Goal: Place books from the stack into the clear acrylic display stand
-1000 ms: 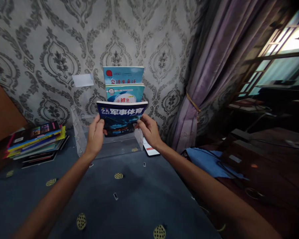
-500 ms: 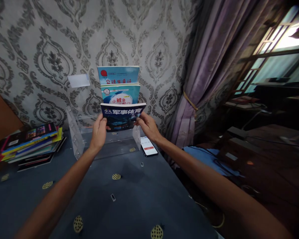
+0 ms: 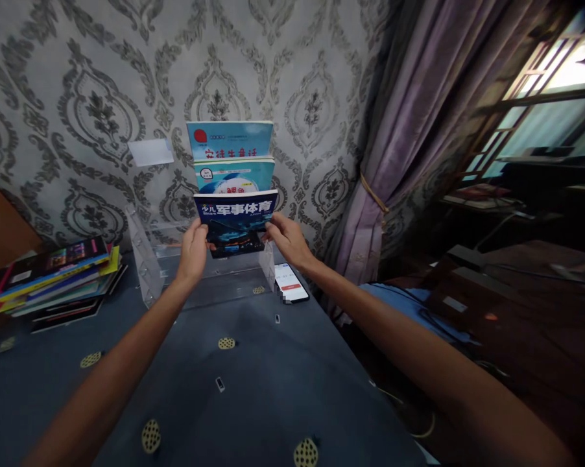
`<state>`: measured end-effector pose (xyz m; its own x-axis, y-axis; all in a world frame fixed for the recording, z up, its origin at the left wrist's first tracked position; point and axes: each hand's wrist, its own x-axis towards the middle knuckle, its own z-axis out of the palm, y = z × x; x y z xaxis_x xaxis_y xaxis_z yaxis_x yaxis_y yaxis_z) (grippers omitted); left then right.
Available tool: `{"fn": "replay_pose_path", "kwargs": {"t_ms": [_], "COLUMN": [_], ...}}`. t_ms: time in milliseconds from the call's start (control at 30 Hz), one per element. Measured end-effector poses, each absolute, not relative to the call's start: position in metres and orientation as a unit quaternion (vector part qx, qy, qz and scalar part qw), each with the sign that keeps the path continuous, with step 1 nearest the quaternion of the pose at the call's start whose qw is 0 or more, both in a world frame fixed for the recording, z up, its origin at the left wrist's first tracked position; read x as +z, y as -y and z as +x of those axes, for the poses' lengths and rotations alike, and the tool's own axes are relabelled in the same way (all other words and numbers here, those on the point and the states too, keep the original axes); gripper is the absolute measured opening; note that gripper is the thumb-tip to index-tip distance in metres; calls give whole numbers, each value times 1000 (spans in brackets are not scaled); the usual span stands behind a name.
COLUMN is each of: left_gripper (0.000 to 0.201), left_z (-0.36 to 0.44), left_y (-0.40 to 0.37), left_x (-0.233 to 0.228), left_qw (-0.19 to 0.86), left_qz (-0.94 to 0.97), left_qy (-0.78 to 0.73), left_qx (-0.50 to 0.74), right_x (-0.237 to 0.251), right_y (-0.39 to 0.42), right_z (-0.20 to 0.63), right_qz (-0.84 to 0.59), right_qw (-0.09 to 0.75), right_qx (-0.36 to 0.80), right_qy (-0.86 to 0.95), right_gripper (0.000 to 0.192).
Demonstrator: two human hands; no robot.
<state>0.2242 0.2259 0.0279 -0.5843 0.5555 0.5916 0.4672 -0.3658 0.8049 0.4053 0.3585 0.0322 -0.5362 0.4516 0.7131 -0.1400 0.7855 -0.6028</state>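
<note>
A dark blue magazine (image 3: 237, 227) with white Chinese lettering is held upright between my two hands, its cover facing me. My left hand (image 3: 194, 250) grips its left edge, the thumb in front. At the right edge, my right hand (image 3: 288, 241) pinches it. Behind it a teal book (image 3: 234, 175) and a taller light-blue book (image 3: 231, 137) stand in stepped rows. A clear acrylic rack (image 3: 149, 259) surrounds their lower parts; the magazine's bottom edge is over its front tier, and whether it touches the rack I cannot tell.
A pile of books and magazines (image 3: 59, 279) lies on the left of the dark blue tablecloth (image 3: 253, 402). A phone (image 3: 291, 284) with a lit screen rests right of the rack. Patterned wallpaper is behind, and a purple curtain (image 3: 399, 130) hangs at the right.
The magazine has tilted so more of its cover faces me, and its right side has shifted slightly left. Both hands keep hold of it. The view has moved slightly.
</note>
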Motion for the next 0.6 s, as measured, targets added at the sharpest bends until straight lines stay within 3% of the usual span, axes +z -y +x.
{"fn": "replay_pose_path", "kwargs": {"t_ms": [100, 600], "left_gripper": [17, 27], "left_z": [222, 220], "left_y": [-228, -243], "left_x": [23, 15], "left_qw": [90, 51], "left_qz": [439, 462], "left_qy": [-551, -548], "left_qx": [704, 695], "right_x": [28, 23], "right_y": [-362, -380], "right_z": [406, 404], "right_qz": [-100, -123], "right_qw": [453, 454], "right_qx": [321, 290], "right_qy": [825, 833], "right_gripper": [17, 16]}}
